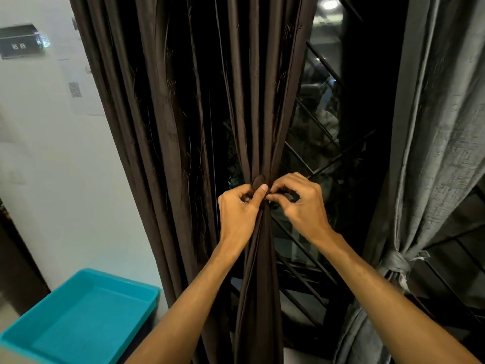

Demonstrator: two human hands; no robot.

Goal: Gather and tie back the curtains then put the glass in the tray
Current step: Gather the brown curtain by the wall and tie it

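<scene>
Tying step in hand: left hand (237, 208) and right hand (299, 203) pinch the knot (258, 181) on the gathered brown curtain (257, 258); tightening appears next; glass unseen, tray (143, 290) lower left.

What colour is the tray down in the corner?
The tray is bright turquoise blue, seen best in the head view, at the lower left.

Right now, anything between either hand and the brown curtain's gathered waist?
Nothing visible. Both hands are on it: the left hand and right hand pinch the dark tie at the waist of the gathered brown curtain. The window grille sits behind the fabric, not in front.
</scene>
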